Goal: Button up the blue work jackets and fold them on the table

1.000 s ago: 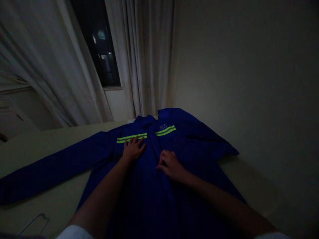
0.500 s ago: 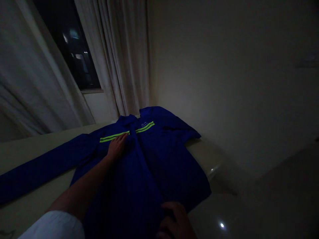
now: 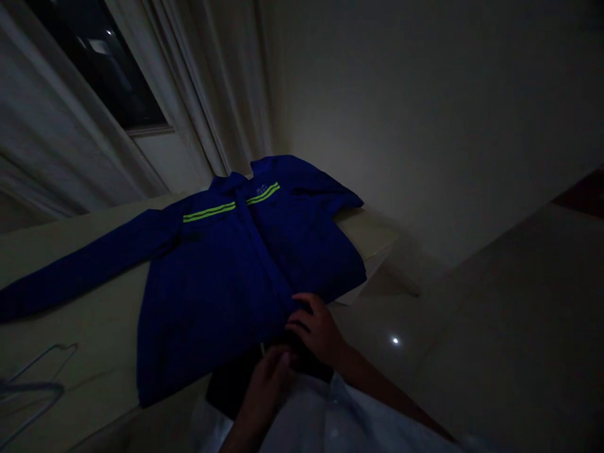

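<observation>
Off the chest, now at the jacket (image 3: 226, 270) hem: your right hand (image 3: 317, 327) grip clamps it, left hand (image 3: 267, 377) too dark to tell

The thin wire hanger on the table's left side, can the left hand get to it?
Probably yes. The left hand is at the hem of the blue long-sleeved jacket, and only bare pale table lies between it and the thin wire hanger.

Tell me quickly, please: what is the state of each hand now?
Left hand: at the hem of the blue jacket; grip cannot be told.
Right hand: fingers closed on that hem.
</observation>
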`<action>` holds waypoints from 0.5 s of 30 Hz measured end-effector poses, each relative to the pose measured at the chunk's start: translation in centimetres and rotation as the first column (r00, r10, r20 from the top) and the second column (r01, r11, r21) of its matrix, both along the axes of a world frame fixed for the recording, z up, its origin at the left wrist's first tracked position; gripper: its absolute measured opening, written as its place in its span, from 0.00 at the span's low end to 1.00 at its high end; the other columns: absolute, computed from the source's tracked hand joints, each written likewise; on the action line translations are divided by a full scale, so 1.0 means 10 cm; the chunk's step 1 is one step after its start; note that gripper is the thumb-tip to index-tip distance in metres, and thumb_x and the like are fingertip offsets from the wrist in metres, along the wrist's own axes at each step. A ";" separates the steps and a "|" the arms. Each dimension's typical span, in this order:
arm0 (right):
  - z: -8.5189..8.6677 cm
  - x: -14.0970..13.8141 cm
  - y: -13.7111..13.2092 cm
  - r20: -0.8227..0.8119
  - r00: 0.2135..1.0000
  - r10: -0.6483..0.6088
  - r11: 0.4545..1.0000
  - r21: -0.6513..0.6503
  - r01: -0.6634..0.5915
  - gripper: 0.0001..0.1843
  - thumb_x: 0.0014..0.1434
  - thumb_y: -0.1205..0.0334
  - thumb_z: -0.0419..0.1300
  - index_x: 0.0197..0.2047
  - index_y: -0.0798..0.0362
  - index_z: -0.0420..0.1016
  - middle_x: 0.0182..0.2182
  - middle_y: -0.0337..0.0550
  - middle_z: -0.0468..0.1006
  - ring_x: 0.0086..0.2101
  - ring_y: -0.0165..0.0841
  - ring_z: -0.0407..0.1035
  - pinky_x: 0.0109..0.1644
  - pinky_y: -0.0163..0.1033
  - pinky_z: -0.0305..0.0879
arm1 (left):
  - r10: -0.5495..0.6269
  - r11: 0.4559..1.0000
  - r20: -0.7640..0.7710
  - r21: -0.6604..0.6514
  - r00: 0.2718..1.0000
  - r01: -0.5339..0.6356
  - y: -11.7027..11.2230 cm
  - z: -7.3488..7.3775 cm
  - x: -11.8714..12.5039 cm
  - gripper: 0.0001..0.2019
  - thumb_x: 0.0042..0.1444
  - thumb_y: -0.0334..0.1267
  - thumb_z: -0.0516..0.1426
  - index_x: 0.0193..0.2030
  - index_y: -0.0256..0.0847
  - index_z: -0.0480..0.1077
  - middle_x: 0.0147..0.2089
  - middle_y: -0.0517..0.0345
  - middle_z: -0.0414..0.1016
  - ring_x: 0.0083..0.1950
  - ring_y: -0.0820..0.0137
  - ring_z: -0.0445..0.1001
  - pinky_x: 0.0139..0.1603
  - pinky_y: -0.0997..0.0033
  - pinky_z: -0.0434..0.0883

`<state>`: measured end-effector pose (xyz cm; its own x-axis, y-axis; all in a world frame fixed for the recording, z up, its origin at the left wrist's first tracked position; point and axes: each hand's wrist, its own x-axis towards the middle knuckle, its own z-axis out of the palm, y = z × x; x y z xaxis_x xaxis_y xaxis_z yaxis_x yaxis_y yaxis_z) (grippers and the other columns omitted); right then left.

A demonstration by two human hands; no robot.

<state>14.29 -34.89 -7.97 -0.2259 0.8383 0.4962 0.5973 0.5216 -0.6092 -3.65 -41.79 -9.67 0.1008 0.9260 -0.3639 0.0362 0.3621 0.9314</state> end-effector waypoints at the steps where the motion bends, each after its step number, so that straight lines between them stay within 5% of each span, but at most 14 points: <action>1: 0.00 -0.01 -0.01 0.015 1.000 -0.002 1.000 0.030 0.002 0.03 0.64 0.63 0.70 0.41 0.48 0.82 0.58 0.49 0.74 0.56 0.43 0.72 0.59 0.51 0.71 | 0.118 0.992 0.072 -0.060 0.990 -0.114 0.07 -0.01 0.03 0.37 0.45 0.74 0.64 0.42 0.38 0.78 0.45 0.44 0.83 0.38 0.62 0.79 0.36 0.67 0.73; 3: 0.02 -0.02 -0.04 0.021 1.000 -0.018 0.997 0.070 0.017 0.01 0.65 0.63 0.69 0.41 0.49 0.82 0.56 0.50 0.75 0.54 0.44 0.72 0.58 0.52 0.71 | 0.300 0.949 0.146 -0.146 0.943 -0.279 0.23 0.04 0.06 0.40 0.37 0.73 0.69 0.41 0.35 0.79 0.48 0.38 0.83 0.38 0.62 0.80 0.34 0.68 0.74; 6: 0.04 -0.04 -0.12 0.024 0.999 -0.043 0.993 0.108 0.040 0.02 0.67 0.64 0.67 0.42 0.49 0.82 0.54 0.50 0.76 0.53 0.43 0.72 0.57 0.51 0.71 | 0.367 0.928 0.164 -0.130 0.916 -0.348 0.36 0.14 0.07 0.36 0.35 0.67 0.72 0.36 0.32 0.81 0.41 0.38 0.84 0.35 0.65 0.79 0.33 0.70 0.72; 11: 0.10 0.01 -0.20 0.056 0.997 -0.050 0.983 0.180 0.039 0.03 0.67 0.65 0.66 0.41 0.48 0.82 0.50 0.50 0.76 0.52 0.42 0.70 0.58 0.51 0.70 | 0.467 0.879 0.104 0.053 0.878 -0.474 0.28 0.17 0.24 0.32 0.38 0.67 0.71 0.29 0.33 0.78 0.26 0.54 0.77 0.28 0.70 0.72 0.30 0.71 0.66; 15: 0.20 0.04 -0.17 0.054 0.995 0.081 0.979 0.184 -0.090 0.02 0.67 0.65 0.66 0.41 0.50 0.81 0.52 0.50 0.74 0.53 0.42 0.69 0.61 0.51 0.68 | 0.542 0.819 0.253 0.051 0.801 -0.571 0.17 0.17 0.39 0.30 0.45 0.66 0.70 0.27 0.37 0.73 0.24 0.61 0.70 0.26 0.74 0.68 0.27 0.73 0.64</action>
<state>14.66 -36.63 -5.92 -0.3191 0.7091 0.6287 0.5709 0.6734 -0.4698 0.28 -40.10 -7.96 -0.3823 0.8810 -0.2787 -0.3453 0.1435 0.9274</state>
